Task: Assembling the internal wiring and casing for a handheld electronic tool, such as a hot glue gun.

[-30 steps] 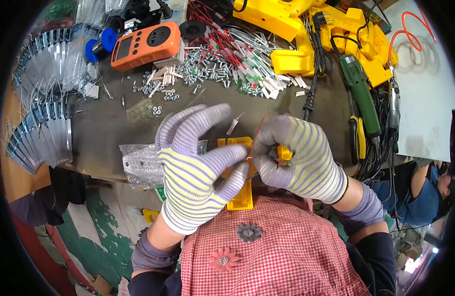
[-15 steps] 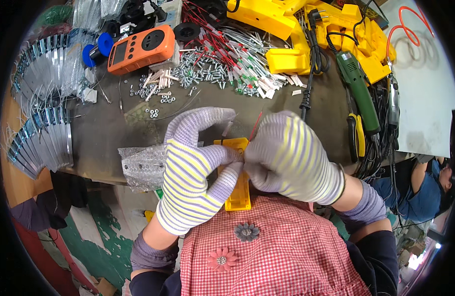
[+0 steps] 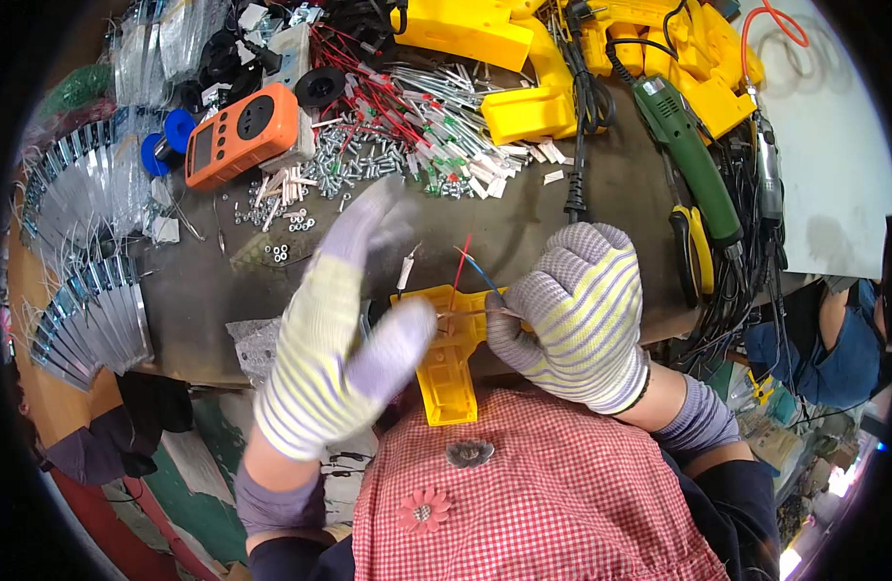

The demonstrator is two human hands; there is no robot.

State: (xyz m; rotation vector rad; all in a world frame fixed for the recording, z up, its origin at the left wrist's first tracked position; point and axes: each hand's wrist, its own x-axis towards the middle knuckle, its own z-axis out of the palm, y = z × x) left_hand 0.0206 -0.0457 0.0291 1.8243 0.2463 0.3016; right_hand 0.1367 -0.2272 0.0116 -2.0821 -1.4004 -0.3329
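A yellow plastic tool housing (image 3: 448, 392) lies in front of me at the near edge of the table. A red wire (image 3: 461, 259), a blue wire (image 3: 479, 268) and a black wire with a white sleeve (image 3: 405, 273) rise from its far end. My right hand (image 3: 583, 315), in a striped glove, is closed at the housing's right side, thumb and forefinger pinching a thin brownish wire (image 3: 470, 312). My left hand (image 3: 334, 320), gloved alike, is raised to the left of the housing with fingers stretched and thumb apart, holding nothing. Its fingertips are blurred.
Beyond my hands lie piled screws (image 3: 354, 167), an orange meter (image 3: 242, 136), red-wired parts (image 3: 422, 121) and yellow housings (image 3: 455, 29). To the right are a green power tool (image 3: 693, 160), yellow-handled pliers (image 3: 695, 254) and black cables. Metal strips (image 3: 83, 320) fan out left.
My left hand has let go at the housing, moved left and opened. My right hand has turned and shifted slightly right, still pinching. The blue wire now shows.
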